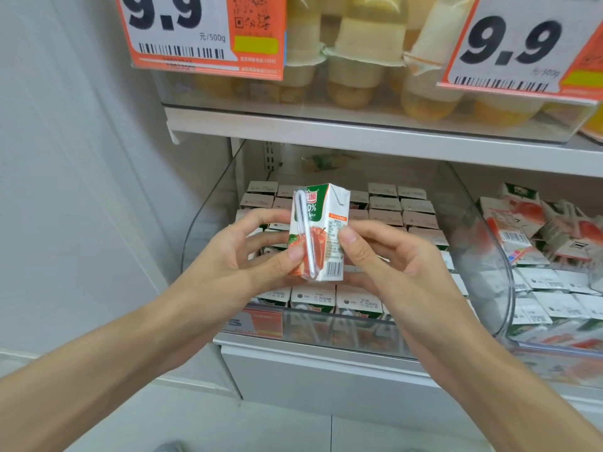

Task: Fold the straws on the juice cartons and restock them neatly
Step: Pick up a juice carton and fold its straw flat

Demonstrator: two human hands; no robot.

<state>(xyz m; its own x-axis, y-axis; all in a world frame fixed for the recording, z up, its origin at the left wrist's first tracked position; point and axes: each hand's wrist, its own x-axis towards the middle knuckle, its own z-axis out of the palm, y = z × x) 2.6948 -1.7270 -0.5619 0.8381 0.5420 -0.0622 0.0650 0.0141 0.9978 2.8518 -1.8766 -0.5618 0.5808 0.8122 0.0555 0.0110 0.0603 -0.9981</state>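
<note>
Shop aisle: pale tiled floor (326, 429), plain white wall, white shelving. Nearest, raised between two bare forearms, one juice carton (329, 223), held in the air in front of the lower shelf. Upright, long axis vertical, top leaning slightly right, printed front toward the camera. Pinched low on its left edge by the left hand (235, 252), thumb on the front; gripped on its right side by the right hand (391, 259), thumb on the label panel. Wrapped straw (305, 236) flat along the front, hooked end up. Behind, neat rows of cartons (385, 207) in a clear bin (202, 230); rightward, a jumbled heap (554, 243). Above, fruit cups (359, 60) and orange price cards (195, 31).
</note>
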